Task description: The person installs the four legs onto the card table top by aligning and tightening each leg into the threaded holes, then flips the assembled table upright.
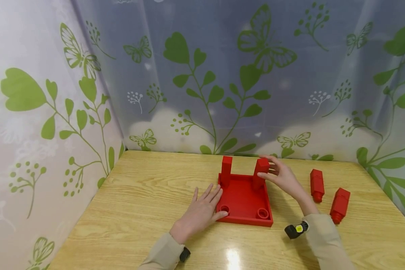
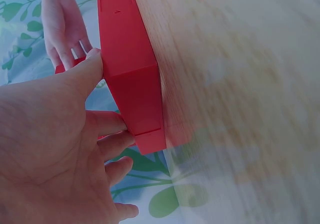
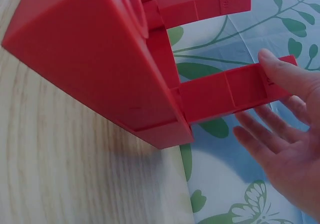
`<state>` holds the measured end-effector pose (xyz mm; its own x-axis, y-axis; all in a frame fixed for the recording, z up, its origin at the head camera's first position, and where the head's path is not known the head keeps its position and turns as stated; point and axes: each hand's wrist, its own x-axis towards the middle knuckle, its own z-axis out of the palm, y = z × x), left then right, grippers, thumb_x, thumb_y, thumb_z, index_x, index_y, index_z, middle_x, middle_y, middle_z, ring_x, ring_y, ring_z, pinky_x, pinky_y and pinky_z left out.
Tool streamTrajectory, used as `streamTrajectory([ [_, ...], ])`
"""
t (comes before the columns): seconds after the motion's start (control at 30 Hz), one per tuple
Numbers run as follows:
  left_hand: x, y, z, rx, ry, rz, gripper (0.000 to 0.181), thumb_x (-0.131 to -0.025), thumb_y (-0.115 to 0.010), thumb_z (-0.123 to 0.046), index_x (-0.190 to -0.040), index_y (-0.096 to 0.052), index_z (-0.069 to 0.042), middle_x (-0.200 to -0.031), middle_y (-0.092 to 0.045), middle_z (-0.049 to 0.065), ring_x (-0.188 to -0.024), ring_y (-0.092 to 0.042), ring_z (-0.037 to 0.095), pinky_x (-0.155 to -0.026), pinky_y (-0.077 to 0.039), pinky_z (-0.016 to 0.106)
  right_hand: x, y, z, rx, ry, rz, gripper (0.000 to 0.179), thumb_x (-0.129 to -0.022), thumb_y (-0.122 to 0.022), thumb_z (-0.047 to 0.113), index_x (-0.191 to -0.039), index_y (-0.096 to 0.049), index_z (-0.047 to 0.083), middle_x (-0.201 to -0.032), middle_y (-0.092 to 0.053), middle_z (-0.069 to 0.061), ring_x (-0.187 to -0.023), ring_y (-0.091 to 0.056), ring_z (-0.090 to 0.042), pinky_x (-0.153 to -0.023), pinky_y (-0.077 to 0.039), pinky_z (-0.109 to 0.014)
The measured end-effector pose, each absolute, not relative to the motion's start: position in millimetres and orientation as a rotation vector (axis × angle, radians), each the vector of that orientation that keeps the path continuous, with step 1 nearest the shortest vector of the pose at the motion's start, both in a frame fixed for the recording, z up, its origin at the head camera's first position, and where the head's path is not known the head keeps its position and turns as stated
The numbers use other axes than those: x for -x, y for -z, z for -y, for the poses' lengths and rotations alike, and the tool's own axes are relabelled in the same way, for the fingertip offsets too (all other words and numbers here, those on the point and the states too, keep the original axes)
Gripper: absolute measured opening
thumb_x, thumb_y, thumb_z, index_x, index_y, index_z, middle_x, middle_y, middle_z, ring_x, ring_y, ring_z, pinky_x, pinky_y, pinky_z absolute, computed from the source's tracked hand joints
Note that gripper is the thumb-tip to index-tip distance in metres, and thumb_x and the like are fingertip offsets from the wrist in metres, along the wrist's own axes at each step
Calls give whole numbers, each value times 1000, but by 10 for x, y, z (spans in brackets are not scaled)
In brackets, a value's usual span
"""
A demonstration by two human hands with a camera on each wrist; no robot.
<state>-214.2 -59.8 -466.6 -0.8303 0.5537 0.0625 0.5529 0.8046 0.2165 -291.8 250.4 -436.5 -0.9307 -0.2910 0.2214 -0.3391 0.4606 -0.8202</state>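
A square red tray-like base (image 1: 244, 198) lies on the table with its raised rim upward. Upright red square posts stand at its two far corners, a left post (image 1: 226, 169) and a right post (image 1: 260, 176). My right hand (image 1: 285, 180) pinches the right post near its top, thumb on one side and fingers behind, as the right wrist view shows. Against the base's left side rests my left hand (image 1: 200, 212), fingers extended, thumb over the near left corner. A round socket (image 1: 262, 218) shows at the near right corner, another beside the left thumb.
Two more red posts lie on the wooden table (image 1: 148, 195) to the right: a farther post (image 1: 317, 180) and a nearer post (image 1: 341, 202), their round threaded-looking ends toward me. A patterned curtain (image 1: 202, 75) hangs behind the table and along both sides.
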Motion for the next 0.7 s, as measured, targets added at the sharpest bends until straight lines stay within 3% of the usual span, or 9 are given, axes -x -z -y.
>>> streamTrajectory([
  [0.13, 2145, 4672, 596, -915, -347, -2984, 74, -102, -50, -52, -157, -35, -5, -166, -29, 9, -154, -22, 32, -119, -16, 66, 2926, 4354, -2554, -646, -1596, 2615, 67, -96, -72, 14, -155, -40, 11, -154, -42, -21, -132, -51, -46, -92, -52, -20],
  [0.2, 2149, 4676, 595, -915, -339, -2986, 74, -102, -50, -52, -158, -35, -5, -166, -29, 9, -154, -22, 31, -119, -16, 66, 2935, 4352, -2574, -693, -1634, 2592, 67, -97, -69, 10, -156, -39, 10, -156, -40, -21, -134, -49, -47, -92, -50, -16],
  [0.33, 2151, 4681, 595, -910, -336, -2982, 75, -102, -50, -53, -158, -34, -5, -166, -28, 9, -154, -21, 31, -119, -16, 66, 2951, 4360, -2594, -737, -1638, 2573, 64, -97, -67, 6, -156, -40, 8, -158, -38, -23, -138, -44, -46, -96, -47, -14],
  [0.47, 2151, 4670, 596, -908, -346, -2974, 75, -102, -50, -52, -158, -34, -5, -166, -27, 9, -154, -20, 32, -119, -15, 66, 2960, 4368, -2600, -703, -1583, 2601, 63, -97, -69, 9, -154, -43, 11, -158, -38, -22, -138, -46, -44, -101, -48, -22],
  [0.57, 2148, 4664, 597, -910, -351, -2968, 75, -102, -51, -52, -158, -33, -5, -166, -26, 9, -154, -20, 32, -119, -15, 66, 2965, 4378, -2598, -663, -1557, 2621, 63, -96, -71, 11, -153, -46, 13, -154, -44, -20, -131, -53, -43, -97, -53, -28],
  [0.7, 2147, 4666, 597, -913, -347, -2971, 75, -102, -50, -52, -158, -33, -5, -167, -26, 9, -155, -20, 32, -119, -15, 66, 2966, 4390, -2587, -641, -1534, 2627, 62, -95, -72, 13, -152, -48, 15, -146, -53, -17, -124, -59, -41, -90, -54, -23],
])
